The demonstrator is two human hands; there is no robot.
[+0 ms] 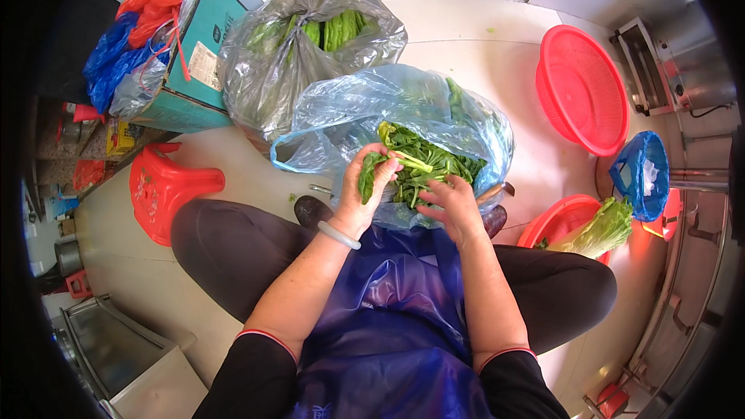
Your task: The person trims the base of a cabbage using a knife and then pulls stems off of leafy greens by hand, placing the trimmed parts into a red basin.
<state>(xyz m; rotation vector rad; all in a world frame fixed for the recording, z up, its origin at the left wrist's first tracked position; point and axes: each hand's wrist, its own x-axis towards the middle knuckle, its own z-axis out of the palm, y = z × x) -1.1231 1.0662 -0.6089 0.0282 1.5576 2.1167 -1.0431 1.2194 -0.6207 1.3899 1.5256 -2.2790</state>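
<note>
My left hand (365, 181), with a pale bangle at the wrist, grips a leafy green stem (414, 163) between thumb and fingers. Dark leaves hang down below its palm, and the pale cut end points right. Held slightly apart, the fingers of my right hand (453, 205) hover over the leafy greens (433, 154); I see nothing in them. These greens fill the mouth of a translucent blue plastic bag (372, 90) on the floor between my feet. A wooden-handled tool (492, 193) lies at the bag's right edge, its working end mostly hidden.
Behind stands a clear bag (262, 64) of bitter melons (343, 29). A teal carton (201, 52) holds plastic bags. On the left is a red stool (157, 192). To the right are a red colander (585, 90), a blue-lined bin (643, 180) and a red basin (559, 215) with a leafy cabbage (599, 230).
</note>
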